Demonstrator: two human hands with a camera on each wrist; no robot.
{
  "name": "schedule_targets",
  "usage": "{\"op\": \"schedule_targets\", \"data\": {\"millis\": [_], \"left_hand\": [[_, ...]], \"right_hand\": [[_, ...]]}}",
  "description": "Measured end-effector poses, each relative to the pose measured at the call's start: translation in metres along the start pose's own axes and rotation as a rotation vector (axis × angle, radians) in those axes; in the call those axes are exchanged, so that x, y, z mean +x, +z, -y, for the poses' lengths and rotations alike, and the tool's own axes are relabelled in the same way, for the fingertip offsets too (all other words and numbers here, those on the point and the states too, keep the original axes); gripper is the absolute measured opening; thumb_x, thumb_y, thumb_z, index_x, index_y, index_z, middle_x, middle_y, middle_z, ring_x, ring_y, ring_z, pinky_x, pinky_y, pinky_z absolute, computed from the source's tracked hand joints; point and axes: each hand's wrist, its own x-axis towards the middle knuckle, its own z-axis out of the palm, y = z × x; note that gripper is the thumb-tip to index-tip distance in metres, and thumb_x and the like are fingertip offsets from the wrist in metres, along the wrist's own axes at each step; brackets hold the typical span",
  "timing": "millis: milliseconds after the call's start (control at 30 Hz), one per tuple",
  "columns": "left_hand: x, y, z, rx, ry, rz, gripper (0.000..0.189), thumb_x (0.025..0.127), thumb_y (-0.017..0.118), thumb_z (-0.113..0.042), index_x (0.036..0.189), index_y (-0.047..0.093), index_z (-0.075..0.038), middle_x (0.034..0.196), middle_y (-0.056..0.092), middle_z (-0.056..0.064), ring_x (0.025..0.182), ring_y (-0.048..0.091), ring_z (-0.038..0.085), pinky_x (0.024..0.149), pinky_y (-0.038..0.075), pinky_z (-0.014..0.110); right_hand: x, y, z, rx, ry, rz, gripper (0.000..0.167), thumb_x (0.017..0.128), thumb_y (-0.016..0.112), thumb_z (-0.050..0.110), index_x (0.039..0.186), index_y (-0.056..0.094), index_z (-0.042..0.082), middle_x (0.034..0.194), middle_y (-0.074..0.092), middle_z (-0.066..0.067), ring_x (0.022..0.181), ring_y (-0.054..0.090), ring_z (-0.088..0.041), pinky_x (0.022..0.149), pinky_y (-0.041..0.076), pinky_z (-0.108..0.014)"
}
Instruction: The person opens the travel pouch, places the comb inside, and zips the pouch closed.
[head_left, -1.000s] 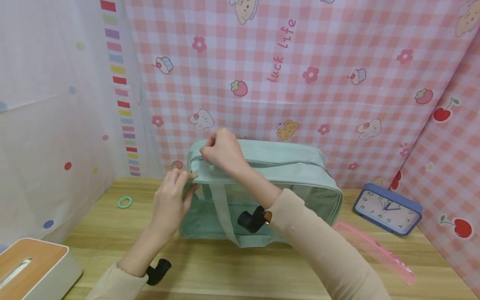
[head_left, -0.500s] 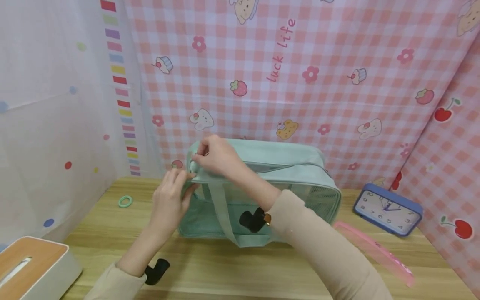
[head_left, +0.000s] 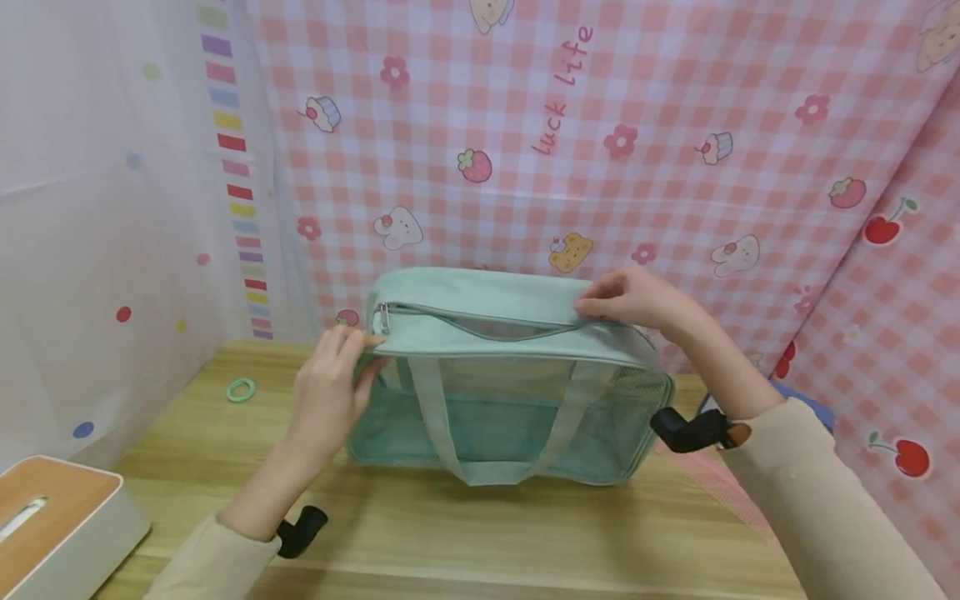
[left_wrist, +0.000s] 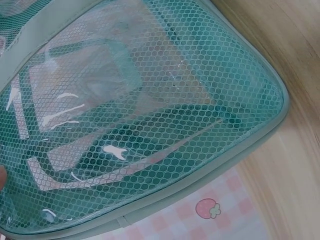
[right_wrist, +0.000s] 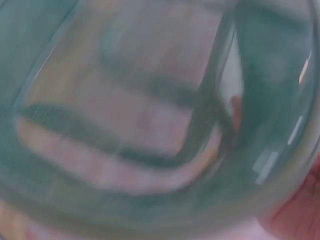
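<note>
At the near left of the counter (head_left: 420, 542) stands a white box (head_left: 90, 521) with a wood-coloured top. A pink comb (head_left: 712, 475) lies to the right, partly covered by a sleeve (head_left: 832, 492). Between them, the mint-green bag (head_left: 502, 421) stands upright on the counter, its handle (head_left: 437, 412) hanging down the front. The left hand (head_left: 327, 383) has its grip pinched on the bag's upper left edge; the right hand (head_left: 637, 300) pinches the top beside the gaping zip (head_left: 510, 327). The zip pull (head_left: 385, 318) sits at the left end. Farther off are a green ring (head_left: 242, 390) at left, a mostly hidden blue object (head_left: 812, 406) at right, and pink checked cloth (head_left: 570, 179) behind everything.
</note>
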Motion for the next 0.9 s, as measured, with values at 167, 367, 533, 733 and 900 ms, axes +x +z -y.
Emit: {"op": "schedule_targets", "data": {"millis": [167, 367, 533, 733, 900], "left_hand": [[0.003, 0.001, -0.001, -0.017, 0.015, 0.004, 0.029, 0.069, 0.076, 0.000, 0.093, 0.060, -0.003, 0.082, 0.057, 0.010, 0.074, 0.054, 0.024, 0.056, 0.049, 0.033], [0.006, 0.002, -0.003, -0.037, 0.028, -0.010, 0.030, 0.068, 0.076, 0.000, 0.092, 0.060, -0.003, 0.083, 0.057, 0.011, 0.075, 0.055, 0.025, 0.056, 0.049, 0.035], [0.009, -0.002, -0.003, -0.033, 0.023, -0.034, 0.030, 0.068, 0.076, 0.001, 0.092, 0.060, -0.003, 0.083, 0.057, 0.012, 0.075, 0.055, 0.027, 0.055, 0.049, 0.036], [0.013, -0.005, -0.003, -0.034, 0.021, -0.048, 0.028, 0.069, 0.075, 0.004, 0.092, 0.060, -0.002, 0.083, 0.056, 0.012, 0.076, 0.055, 0.026, 0.054, 0.048, 0.036], [0.017, -0.007, -0.004, -0.041, 0.023, -0.048, 0.029, 0.069, 0.074, 0.004, 0.093, 0.060, -0.002, 0.084, 0.056, 0.012, 0.076, 0.054, 0.026, 0.053, 0.047, 0.036]], "right_hand": [[-0.015, -0.022, -0.042, 0.097, 0.072, 0.040, 0.048, 0.087, 0.059, 0.039, 0.117, 0.061, 0.001, 0.096, 0.070, 0.006, 0.086, 0.059, 0.001, 0.087, 0.051, -0.031], [-0.038, -0.035, -0.072, 0.141, 0.124, -0.017, 0.056, 0.090, 0.056, 0.038, 0.123, 0.052, -0.006, 0.099, 0.069, 0.004, 0.080, 0.062, 0.003, 0.078, 0.053, -0.021], [-0.060, -0.038, -0.115, 0.159, 0.203, -0.005, 0.058, 0.092, 0.054, 0.033, 0.125, 0.044, -0.013, 0.096, 0.070, 0.001, 0.077, 0.062, 0.003, 0.072, 0.054, -0.019], [-0.091, -0.027, -0.183, 0.207, 0.276, 0.144, 0.058, 0.094, 0.050, 0.029, 0.126, 0.039, -0.018, 0.102, 0.068, -0.003, 0.080, 0.063, 0.002, 0.074, 0.054, -0.022], [-0.119, -0.013, -0.233, 0.176, 0.356, 0.240, 0.055, 0.094, 0.050, 0.028, 0.122, 0.042, -0.018, 0.110, 0.064, -0.016, 0.091, 0.063, -0.011, 0.080, 0.054, -0.034]]}}
